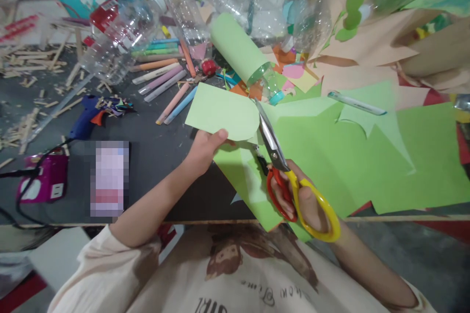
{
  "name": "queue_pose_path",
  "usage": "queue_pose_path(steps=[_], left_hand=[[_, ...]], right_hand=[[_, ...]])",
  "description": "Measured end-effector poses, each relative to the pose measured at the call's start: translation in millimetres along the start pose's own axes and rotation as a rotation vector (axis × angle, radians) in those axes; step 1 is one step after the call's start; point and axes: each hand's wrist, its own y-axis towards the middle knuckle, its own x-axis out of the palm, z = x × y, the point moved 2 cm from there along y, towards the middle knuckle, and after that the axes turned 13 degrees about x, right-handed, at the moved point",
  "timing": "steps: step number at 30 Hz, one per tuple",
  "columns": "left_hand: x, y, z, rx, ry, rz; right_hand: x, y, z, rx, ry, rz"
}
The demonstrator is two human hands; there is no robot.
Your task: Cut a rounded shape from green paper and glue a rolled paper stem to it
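My left hand [207, 149] pinches the lower edge of a light green piece of paper [222, 112], thumb on top. The paper's right end is rounded; its left end is straight. In my right hand [306, 200] is a pair of scissors [273, 144] with one red and one yellow handle loop, fingers through the loops. Its blades point up and left, against the paper's rounded end, and look nearly closed. Beneath lie larger green paper sheets [330, 156]. Just beyond the piece, a plastic bottle wrapped in green paper [238, 49] lies on its side, cap toward me.
Several markers [161, 78] lie left of the wrapped bottle. A blue glue gun [86, 117], a purple box [44, 178] and a phone [110, 176] with a blurred screen are at left. Clear plastic bottles [121, 44] and wood scraps [36, 68] crowd the back. One marker [358, 102] rests on green paper at right.
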Motion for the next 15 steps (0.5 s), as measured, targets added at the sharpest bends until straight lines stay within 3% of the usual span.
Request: queue_pose_path(steps=[8,15], left_hand=[[-8.0,5.6,-0.4,-0.039,0.191,0.169],[-0.9,-2.1,6.7,-0.056,0.246,0.078]], right_hand=[[3.7,3.9,4.4,-0.070,-0.032,-0.097],[-3.0,-0.8,11.3,-0.038,0.018,-0.192]])
